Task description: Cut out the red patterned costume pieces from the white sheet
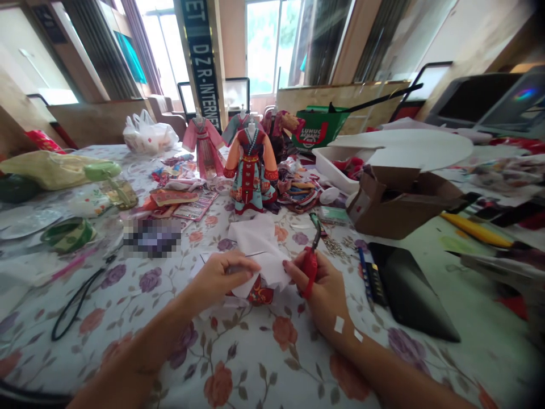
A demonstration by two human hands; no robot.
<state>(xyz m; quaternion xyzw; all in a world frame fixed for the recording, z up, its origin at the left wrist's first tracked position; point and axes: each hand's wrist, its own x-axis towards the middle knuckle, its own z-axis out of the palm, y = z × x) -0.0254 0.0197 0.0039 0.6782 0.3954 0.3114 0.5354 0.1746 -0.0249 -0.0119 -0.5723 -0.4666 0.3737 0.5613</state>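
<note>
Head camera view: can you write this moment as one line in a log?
left hand: on white cloth | right hand: holding red-handled scissors | nearby: costumed doll

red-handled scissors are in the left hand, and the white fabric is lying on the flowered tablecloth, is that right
Not quite: the head view shows the red-handled scissors in the right hand, not the left hand. The white fabric does lie on the flowered tablecloth, as you said.
</note>
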